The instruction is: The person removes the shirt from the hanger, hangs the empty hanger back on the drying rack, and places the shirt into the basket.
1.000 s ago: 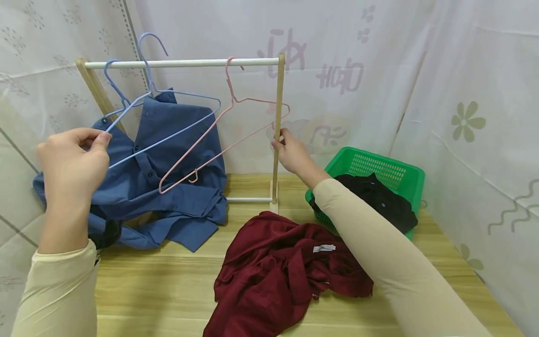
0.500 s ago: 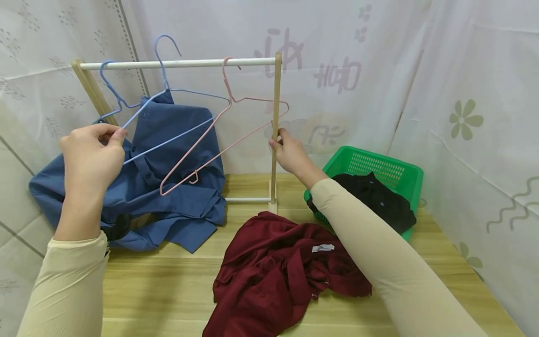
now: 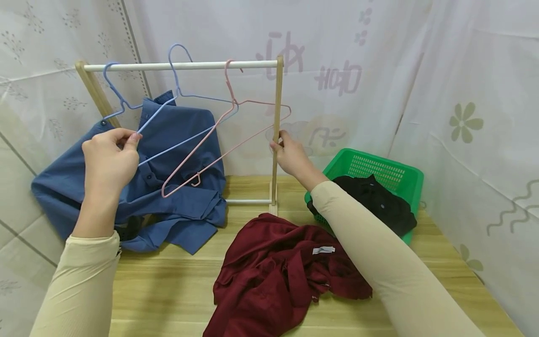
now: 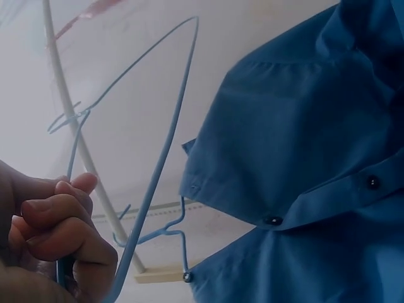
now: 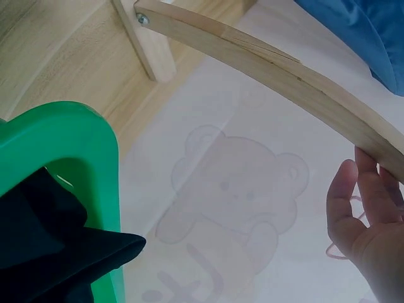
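My left hand (image 3: 111, 161) pinches one arm of a light blue hanger (image 3: 157, 114) between thumb and fingers. That hanger's hook overlaps the white rail (image 3: 210, 65) of a small clothes rack, and no garment is on it. Behind it a blue shirt (image 3: 193, 124) hangs from another blue hanger (image 3: 122, 100) at the rail's left end, its lower part spread on the table. My right hand (image 3: 294, 154) holds the rack's right wooden post (image 3: 278, 103), thumb and fingers at either side. In the right wrist view, fingertips (image 5: 366, 158) lie against the post.
A bare pink hanger (image 3: 198, 145) hangs near the rail's right end. On the wood-patterned table (image 3: 147, 285) lies a crumpled dark red garment (image 3: 269, 262). At right stands a green basket (image 3: 412, 180) with black clothing (image 3: 375, 196) inside. Printed curtains (image 3: 358, 37) close off the back and sides.
The left hand has carried the blue hanger rightward, and the hook has come down from above the rail to its level. The right hand has stayed on the post.
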{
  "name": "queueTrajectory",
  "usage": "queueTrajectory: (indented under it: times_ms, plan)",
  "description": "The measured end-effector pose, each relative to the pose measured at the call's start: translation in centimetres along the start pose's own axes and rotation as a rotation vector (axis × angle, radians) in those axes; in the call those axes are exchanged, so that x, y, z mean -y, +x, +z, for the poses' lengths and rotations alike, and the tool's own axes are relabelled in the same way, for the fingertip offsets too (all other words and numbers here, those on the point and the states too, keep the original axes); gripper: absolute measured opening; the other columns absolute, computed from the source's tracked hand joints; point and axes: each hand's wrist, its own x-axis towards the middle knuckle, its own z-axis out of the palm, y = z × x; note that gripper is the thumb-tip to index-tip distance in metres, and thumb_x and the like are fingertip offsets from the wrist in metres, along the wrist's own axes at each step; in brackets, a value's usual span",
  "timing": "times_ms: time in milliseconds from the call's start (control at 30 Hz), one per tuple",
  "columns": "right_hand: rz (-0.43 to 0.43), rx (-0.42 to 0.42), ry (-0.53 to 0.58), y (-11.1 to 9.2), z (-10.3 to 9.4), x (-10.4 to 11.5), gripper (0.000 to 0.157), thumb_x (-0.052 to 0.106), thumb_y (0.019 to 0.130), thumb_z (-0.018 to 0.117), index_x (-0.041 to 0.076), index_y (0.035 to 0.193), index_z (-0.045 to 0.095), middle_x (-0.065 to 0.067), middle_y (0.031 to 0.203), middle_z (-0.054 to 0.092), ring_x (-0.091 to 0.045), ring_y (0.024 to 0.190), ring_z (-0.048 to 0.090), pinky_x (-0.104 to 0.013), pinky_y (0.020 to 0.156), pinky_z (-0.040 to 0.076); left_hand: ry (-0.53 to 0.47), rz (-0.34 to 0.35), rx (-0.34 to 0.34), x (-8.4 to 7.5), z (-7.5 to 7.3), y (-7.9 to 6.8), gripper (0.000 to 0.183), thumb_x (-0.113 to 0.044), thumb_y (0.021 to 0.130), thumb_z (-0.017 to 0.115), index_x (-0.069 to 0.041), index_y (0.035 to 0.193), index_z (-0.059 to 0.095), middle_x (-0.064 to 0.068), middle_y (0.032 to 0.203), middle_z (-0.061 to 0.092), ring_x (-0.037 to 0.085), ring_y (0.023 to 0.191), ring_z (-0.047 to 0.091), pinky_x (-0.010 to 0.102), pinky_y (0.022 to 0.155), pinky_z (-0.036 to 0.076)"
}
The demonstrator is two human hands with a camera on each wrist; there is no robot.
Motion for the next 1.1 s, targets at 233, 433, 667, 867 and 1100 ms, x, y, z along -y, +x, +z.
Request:
queueTrajectory:
  times_ms: [233,433,667,867,1100]
  plan:
    - [0.012,0.005,0.003,-0.2,-0.3,0.1,0.041,0.044,0.103,0.039,0.014,0.132,0.043,-0.011,0.116,0.066,-0.028,0.098,0.066,-0.042,0.077,0.055,-0.006,0.005,0.009,0.0,0.7,-0.1,0.041,-0.032,0.103,0.045,-0.004,0.122,0.068,0.019,0.1,0.065,0.024,0.081,0.051,0.027,0.054,0.038]
    - [0.012,0.002,-0.002,-0.1,-0.5,0.1,0.038,0.044,0.103,0.038,0.018,0.129,0.043,-0.011,0.116,0.065,-0.027,0.097,0.066,-0.042,0.075,0.054,-0.009,0.02,0.007,0.0,1.3,-0.2,0.04,-0.031,0.103,0.046,-0.003,0.12,0.069,0.019,0.097,0.065,0.025,0.08,0.051,0.026,0.054,0.039]
    - [0.01,0.0,0.003,-0.2,-0.4,0.1,0.038,0.043,0.103,0.04,0.015,0.129,0.044,-0.012,0.115,0.066,-0.028,0.098,0.067,-0.042,0.076,0.055,-0.017,0.033,0.015,-0.2,1.9,-0.6,0.038,-0.03,0.103,0.046,-0.004,0.119,0.069,0.017,0.093,0.065,0.025,0.078,0.052,0.03,0.055,0.04]
    - [0.009,0.001,0.014,-0.3,-0.3,0.1,0.035,0.041,0.103,0.041,0.015,0.128,0.045,-0.012,0.114,0.066,-0.028,0.098,0.067,-0.042,0.078,0.055,-0.028,0.044,0.013,-0.1,2.7,-1.1,0.037,-0.03,0.103,0.047,-0.004,0.116,0.07,0.017,0.09,0.065,0.026,0.075,0.052,0.034,0.057,0.04]
    - [-0.01,-0.009,0.008,-0.3,0.0,0.1,0.035,0.041,0.104,0.04,0.016,0.128,0.045,-0.011,0.112,0.066,-0.028,0.097,0.066,-0.042,0.077,0.055,-0.033,0.025,0.024,0.2,2.9,-1.3,0.037,-0.03,0.103,0.047,-0.004,0.118,0.069,0.018,0.092,0.064,0.027,0.078,0.051,0.036,0.062,0.04]
